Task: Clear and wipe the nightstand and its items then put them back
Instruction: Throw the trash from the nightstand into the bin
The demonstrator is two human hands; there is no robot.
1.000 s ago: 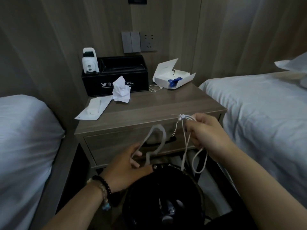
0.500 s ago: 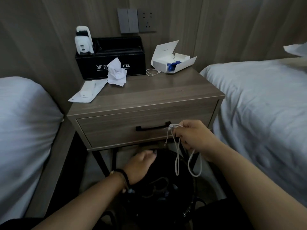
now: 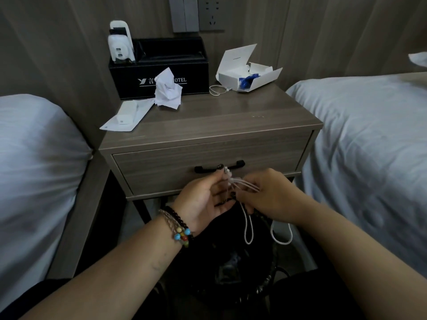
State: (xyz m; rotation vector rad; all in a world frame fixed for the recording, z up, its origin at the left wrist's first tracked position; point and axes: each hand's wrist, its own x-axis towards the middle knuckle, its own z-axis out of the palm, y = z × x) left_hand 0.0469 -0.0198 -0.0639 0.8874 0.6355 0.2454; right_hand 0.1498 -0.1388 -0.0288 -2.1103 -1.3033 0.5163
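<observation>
The wooden nightstand (image 3: 231, 125) stands between two beds. On it sit a black hotel tissue box (image 3: 184, 79), a crumpled white tissue (image 3: 167, 90), a flat white paper with a small white box (image 3: 124, 116), an open white carton with something blue inside (image 3: 245, 72) and a small white cord loop (image 3: 217, 90). In front of the drawer, my right hand (image 3: 270, 195) is shut on a bundled white cable (image 3: 245, 184) whose loops hang down. My left hand (image 3: 205, 199) pinches the cable's plug end. Both hands are above a black bin (image 3: 231, 262).
A white device (image 3: 120, 45) stands in the tissue box's left slot. Wall switches and a socket (image 3: 196, 15) are above. White beds flank the nightstand, left (image 3: 34, 169) and right (image 3: 369, 139). The drawer handle (image 3: 208, 168) is just behind my hands.
My left hand has let go of a pale strip over the bin and come up to pinch the cable's plug end. My right hand lowered the cable in front of the drawer.
</observation>
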